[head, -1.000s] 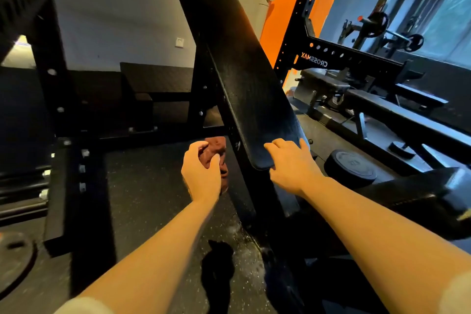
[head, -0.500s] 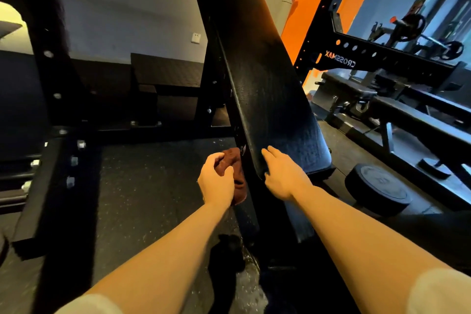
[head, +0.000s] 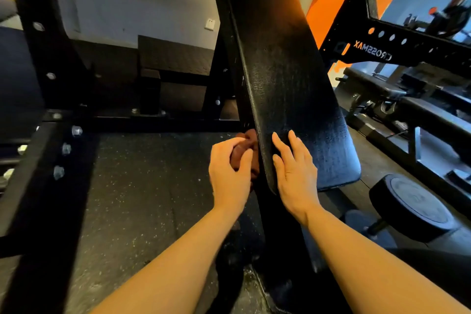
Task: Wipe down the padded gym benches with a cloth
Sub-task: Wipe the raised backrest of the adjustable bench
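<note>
At nine o'clock stood a bolted black frame [head: 63, 150]. Just left of centre, the left hand [head: 230, 178] clenched a reddish-brown cloth [head: 246, 150] against the tilted bench pad's [head: 288, 79] left edge. At three o'clock of it, the right hand [head: 295, 176] lay flat, fingers straight, on the pad.

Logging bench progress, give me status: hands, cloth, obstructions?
Left hand grips cloth at pad's left edge. Right hand flat on pad. Nothing blocking the pad face.
</note>
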`<control>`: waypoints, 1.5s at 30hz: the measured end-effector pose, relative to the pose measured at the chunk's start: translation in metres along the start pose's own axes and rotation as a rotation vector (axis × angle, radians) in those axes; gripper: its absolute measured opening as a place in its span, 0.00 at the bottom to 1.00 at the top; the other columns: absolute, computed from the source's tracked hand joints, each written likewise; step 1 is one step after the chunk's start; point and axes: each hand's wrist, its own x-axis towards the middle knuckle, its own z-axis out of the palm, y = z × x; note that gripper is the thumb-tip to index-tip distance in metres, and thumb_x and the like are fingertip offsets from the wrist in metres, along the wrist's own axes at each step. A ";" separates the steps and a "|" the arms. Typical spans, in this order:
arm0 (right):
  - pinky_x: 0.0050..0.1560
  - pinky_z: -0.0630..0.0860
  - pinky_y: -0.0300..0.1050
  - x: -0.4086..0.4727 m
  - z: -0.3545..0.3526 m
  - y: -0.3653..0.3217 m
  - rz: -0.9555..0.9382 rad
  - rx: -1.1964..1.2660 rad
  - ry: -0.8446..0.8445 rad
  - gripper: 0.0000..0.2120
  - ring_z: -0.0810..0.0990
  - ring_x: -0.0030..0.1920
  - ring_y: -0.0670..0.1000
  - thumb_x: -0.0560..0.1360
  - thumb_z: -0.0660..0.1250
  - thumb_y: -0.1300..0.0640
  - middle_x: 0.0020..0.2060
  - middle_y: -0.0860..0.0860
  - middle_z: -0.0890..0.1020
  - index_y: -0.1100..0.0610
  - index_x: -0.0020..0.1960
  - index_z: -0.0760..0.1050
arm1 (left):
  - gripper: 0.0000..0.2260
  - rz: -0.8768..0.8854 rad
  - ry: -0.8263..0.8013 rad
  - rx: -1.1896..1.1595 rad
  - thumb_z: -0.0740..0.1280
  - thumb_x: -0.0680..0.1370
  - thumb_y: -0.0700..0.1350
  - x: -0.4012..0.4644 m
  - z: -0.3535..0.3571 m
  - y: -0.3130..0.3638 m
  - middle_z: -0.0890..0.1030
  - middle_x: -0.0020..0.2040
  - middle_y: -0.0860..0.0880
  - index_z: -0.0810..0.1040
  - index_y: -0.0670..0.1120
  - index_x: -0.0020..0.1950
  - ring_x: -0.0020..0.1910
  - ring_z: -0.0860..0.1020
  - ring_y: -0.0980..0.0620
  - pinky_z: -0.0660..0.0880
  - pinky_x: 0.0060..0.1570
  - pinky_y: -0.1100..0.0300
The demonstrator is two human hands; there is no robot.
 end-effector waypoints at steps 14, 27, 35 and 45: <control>0.74 0.52 0.51 0.002 -0.001 0.000 0.027 -0.068 -0.053 0.22 0.51 0.78 0.52 0.83 0.53 0.52 0.79 0.50 0.52 0.45 0.77 0.57 | 0.19 -0.098 -0.294 -0.045 0.64 0.80 0.42 0.012 -0.006 0.010 0.74 0.64 0.53 0.71 0.52 0.71 0.62 0.73 0.57 0.69 0.64 0.60; 0.63 0.67 0.56 0.018 -0.023 0.005 -0.115 -0.113 -0.009 0.17 0.67 0.65 0.57 0.81 0.60 0.51 0.67 0.54 0.70 0.51 0.68 0.72 | 0.15 -0.105 -0.193 0.133 0.68 0.77 0.39 0.014 -0.005 0.016 0.78 0.56 0.50 0.77 0.49 0.62 0.55 0.75 0.55 0.71 0.59 0.60; 0.40 0.73 0.54 0.076 -0.001 -0.016 -0.303 -0.117 0.225 0.16 0.72 0.42 0.59 0.76 0.55 0.48 0.42 0.57 0.74 0.61 0.48 0.72 | 0.12 -0.130 -0.172 0.186 0.70 0.75 0.39 0.034 -0.022 0.008 0.81 0.54 0.52 0.79 0.49 0.58 0.54 0.78 0.54 0.71 0.54 0.67; 0.40 0.69 0.54 0.077 0.001 -0.010 -0.317 -0.067 0.162 0.12 0.70 0.41 0.58 0.77 0.58 0.53 0.43 0.59 0.73 0.62 0.49 0.72 | 0.12 -0.289 -0.260 0.155 0.72 0.74 0.38 0.012 -0.028 0.013 0.82 0.50 0.52 0.79 0.52 0.53 0.50 0.79 0.57 0.73 0.50 0.65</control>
